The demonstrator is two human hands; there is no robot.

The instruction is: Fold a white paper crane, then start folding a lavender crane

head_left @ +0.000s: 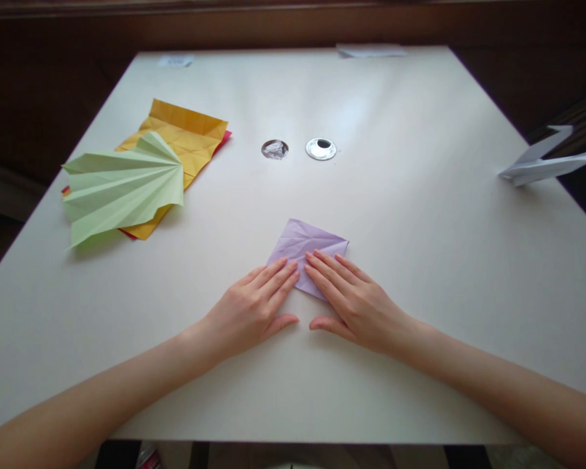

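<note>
Left hand [254, 301] flat, thumb spread, fingertips down on the creased lilac paper square [297, 240], central on the glossy white table [434, 241]; right hand [360, 301] matches, neither pinching! Even pressure, 2 hands sweeping outward, should keep those folds crisp.

You're in an indoor papercraft spot, home or office unclear. Your smooth white tabletop [420, 215] holds pleated pale-green paper [127, 185] and creased golden-yellow paper [188, 141].
</note>
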